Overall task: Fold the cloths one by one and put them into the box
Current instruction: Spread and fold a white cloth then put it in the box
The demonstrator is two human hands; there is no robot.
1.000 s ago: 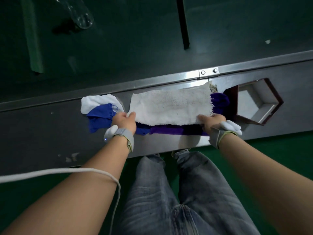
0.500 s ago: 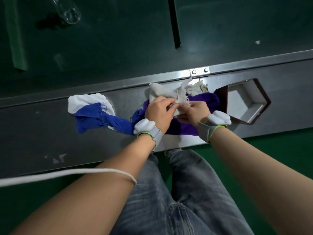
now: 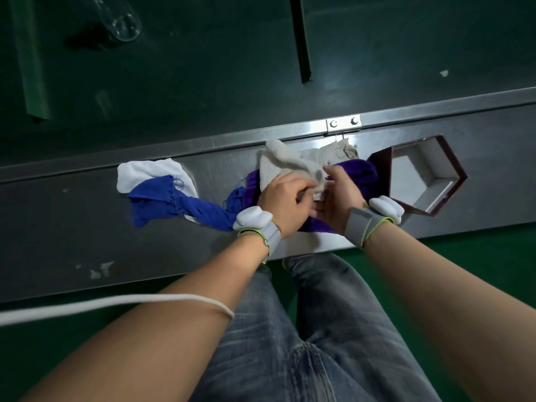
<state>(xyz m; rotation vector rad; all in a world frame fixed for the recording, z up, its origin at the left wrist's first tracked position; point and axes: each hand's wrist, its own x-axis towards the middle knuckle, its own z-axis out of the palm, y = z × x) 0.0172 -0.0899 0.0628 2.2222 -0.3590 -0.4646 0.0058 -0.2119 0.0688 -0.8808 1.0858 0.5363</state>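
— Where are we holding the beige cloth (image 3: 282, 165)?
— At frame centre, over the purple cloth (image 3: 358, 172) on the counter (image 3: 87, 227); our left hand (image 3: 285, 203) and right hand (image 3: 338, 200) are both pinching it, fingers closed.
— And the box (image 3: 429, 175)?
— Sitting open, just right.

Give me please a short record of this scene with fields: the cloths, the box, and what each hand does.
cloth in hands: off-white towel, bunched, partly folded
left hand: gripping the towel's near edge
right hand: gripping the same towel, beside the left hand
under the towel: purple cloth, unfolded
other cloths: blue cloth lying over a white cloth, to the left
box: hexagonal, open, no cloth visible inside, right of the hands
surface: grey metal table
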